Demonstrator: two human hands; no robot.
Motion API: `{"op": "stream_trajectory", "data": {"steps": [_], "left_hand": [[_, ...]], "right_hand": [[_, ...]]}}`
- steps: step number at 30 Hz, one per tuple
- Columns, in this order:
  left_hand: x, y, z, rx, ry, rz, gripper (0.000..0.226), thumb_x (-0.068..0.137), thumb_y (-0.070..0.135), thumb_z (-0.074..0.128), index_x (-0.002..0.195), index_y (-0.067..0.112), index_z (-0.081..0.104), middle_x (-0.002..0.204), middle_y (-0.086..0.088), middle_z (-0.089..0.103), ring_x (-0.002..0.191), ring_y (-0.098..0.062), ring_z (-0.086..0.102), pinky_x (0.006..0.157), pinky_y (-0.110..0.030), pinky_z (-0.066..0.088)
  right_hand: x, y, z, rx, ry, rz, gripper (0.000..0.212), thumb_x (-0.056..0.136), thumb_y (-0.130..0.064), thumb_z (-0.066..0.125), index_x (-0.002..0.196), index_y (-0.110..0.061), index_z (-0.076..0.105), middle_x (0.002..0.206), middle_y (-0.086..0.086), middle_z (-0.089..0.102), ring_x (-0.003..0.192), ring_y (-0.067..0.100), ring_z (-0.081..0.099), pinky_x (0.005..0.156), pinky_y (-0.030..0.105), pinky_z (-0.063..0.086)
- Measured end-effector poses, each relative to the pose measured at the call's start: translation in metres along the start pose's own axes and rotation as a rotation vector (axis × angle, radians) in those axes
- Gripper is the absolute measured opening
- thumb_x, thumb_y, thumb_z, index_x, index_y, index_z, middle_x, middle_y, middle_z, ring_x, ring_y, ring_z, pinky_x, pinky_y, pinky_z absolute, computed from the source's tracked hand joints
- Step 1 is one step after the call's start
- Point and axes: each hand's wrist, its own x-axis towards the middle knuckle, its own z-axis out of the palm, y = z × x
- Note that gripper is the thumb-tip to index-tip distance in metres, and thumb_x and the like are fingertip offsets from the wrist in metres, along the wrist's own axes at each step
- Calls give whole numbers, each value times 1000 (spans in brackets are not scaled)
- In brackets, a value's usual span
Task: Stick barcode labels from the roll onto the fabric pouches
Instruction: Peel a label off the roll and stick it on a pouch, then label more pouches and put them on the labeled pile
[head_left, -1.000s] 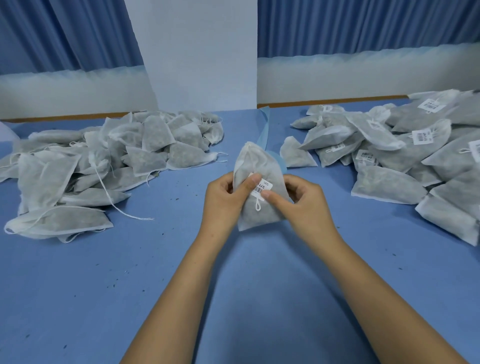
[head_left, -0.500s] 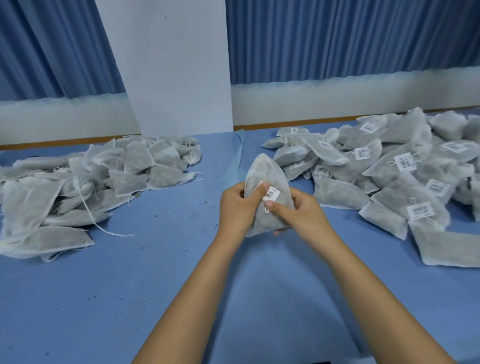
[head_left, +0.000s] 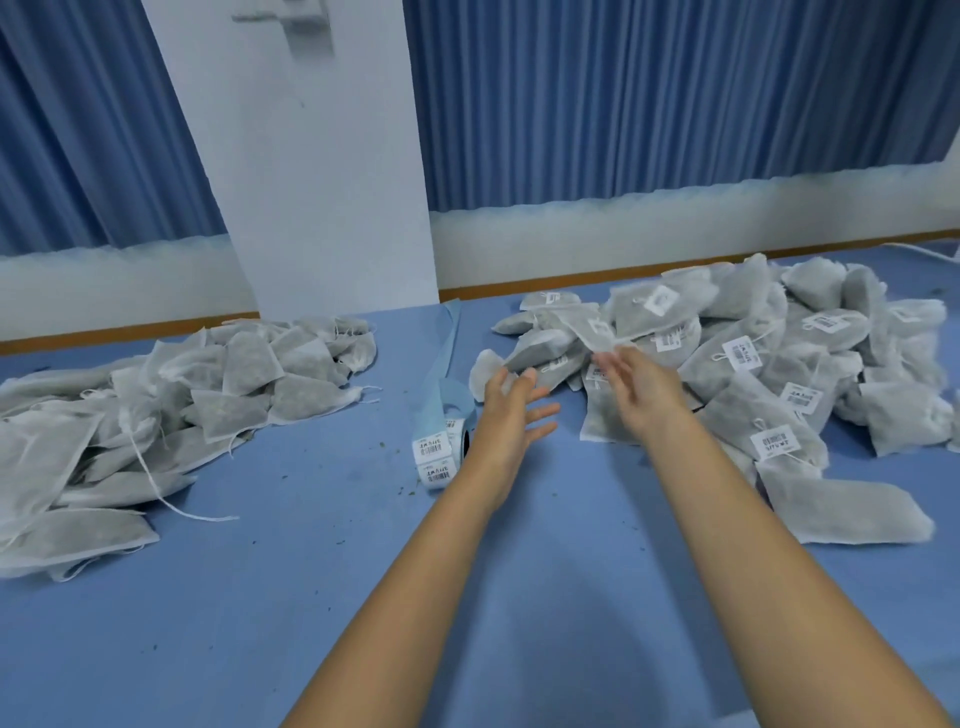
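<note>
My left hand (head_left: 511, 410) and my right hand (head_left: 636, 387) are both held out over the table with fingers spread and hold nothing. A blurred grey pouch (head_left: 652, 306) with a white label lies tilted on top of the labelled pile (head_left: 769, 374) just beyond my right hand; whether it rests or is in the air I cannot tell. The label roll (head_left: 436, 449) stands left of my left wrist, its blue backing strip (head_left: 444, 358) trailing toward the wall. The pile of unlabelled pouches (head_left: 156, 410) spreads at the left.
The blue table (head_left: 322, 597) carries small dark crumbs. A white pillar (head_left: 322, 182) and blue curtains (head_left: 675, 93) stand behind the table. A loose drawstring (head_left: 171, 499) trails from the left pile.
Both hands let go of the labelled pouch they held; it went forward and right onto the labelled pile. The view swung right, and the label roll came into sight.
</note>
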Motion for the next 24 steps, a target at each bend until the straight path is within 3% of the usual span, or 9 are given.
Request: {"op": "stream_trajectory", "data": {"steps": [3,5,7,10,13,16,18,21,24], "left_hand": [[1,-5,-3,165,15,65,48,100,27,49,146,23,33,121,-5,61,109,-17,63,99,-35,50],[1,-8,-7,315,23,131,43,100,23,49,142,23,40,126,-2,60,113,-13,59,102,-27,45],[-1,-10,-16,477,117,255,31,99,17,48,129,18,56,122,1,61,110,-9,57,93,-10,41],[-12,-10,-41,546,252,444,30,98,15,38,108,13,66,106,4,66,100,-4,60,88,-12,43],[-25,-7,-81,581,328,536,40,90,21,30,104,13,67,99,8,65,94,5,58,84,-11,43],[-32,-10,-131,707,442,441,36,94,24,31,114,17,61,102,5,66,95,-7,60,82,-24,45],[-35,-13,-165,862,659,305,31,96,21,40,124,18,54,112,0,62,102,-14,55,80,-30,41],[-44,-13,-220,1050,1032,129,41,88,14,56,129,10,52,132,-15,45,122,-30,41,93,-38,35],[-53,-13,-265,1076,1156,-94,43,88,20,60,129,12,50,140,-20,34,128,-35,32,99,-42,27]], "right_hand": [[-19,30,1,-266,-169,13,18,91,7,46,78,3,58,65,9,61,65,16,55,59,15,50],[-41,52,10,-387,-369,14,19,90,7,45,81,6,62,74,12,65,72,19,59,63,20,49],[-61,73,24,-468,-433,-25,29,92,4,42,72,-4,61,70,5,62,71,15,57,63,22,44],[-82,99,47,-551,-409,-81,25,94,3,43,75,-6,58,72,3,59,71,13,56,67,23,44],[-98,126,70,-578,-493,-64,21,91,6,47,78,-6,58,72,3,61,67,9,58,63,17,46],[-111,161,90,-605,-542,2,15,90,2,53,79,-4,62,77,12,66,71,15,62,69,23,48],[-117,186,99,-647,-551,67,11,90,-1,56,81,-2,63,77,14,67,66,14,62,67,23,49],[-124,219,103,-712,-580,131,21,90,8,49,74,-5,56,70,12,62,49,8,59,57,17,49],[-130,240,102,-849,-608,122,21,88,7,48,73,-5,57,72,11,64,53,15,61,59,18,50]]}}
